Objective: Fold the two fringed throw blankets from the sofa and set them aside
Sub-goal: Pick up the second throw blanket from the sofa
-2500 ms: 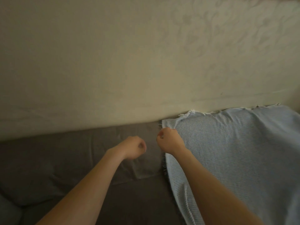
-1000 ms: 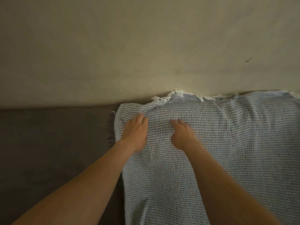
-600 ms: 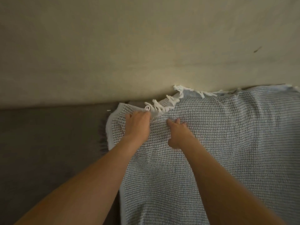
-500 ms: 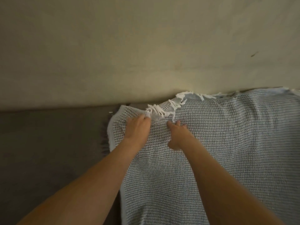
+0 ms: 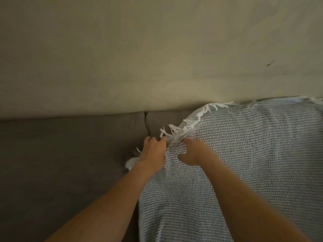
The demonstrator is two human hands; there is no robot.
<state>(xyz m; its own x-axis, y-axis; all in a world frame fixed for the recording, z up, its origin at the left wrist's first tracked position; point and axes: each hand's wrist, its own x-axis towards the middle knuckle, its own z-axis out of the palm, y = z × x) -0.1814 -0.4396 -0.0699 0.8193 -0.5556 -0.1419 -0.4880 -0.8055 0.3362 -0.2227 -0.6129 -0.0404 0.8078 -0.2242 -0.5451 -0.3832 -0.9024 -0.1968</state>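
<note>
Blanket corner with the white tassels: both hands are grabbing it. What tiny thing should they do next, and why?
Probably lift that corner up and draw it toward the body to begin a fold. The left hand and right hand both grip the bunched, fringed corner of the blanket, while the rest lies spread flat over the grey sofa, not yet folded.

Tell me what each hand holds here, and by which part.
Both hold the throw blanket at its far left corner: the left hand grips the fringed edge, the right hand pinches the weave right beside it.
</note>
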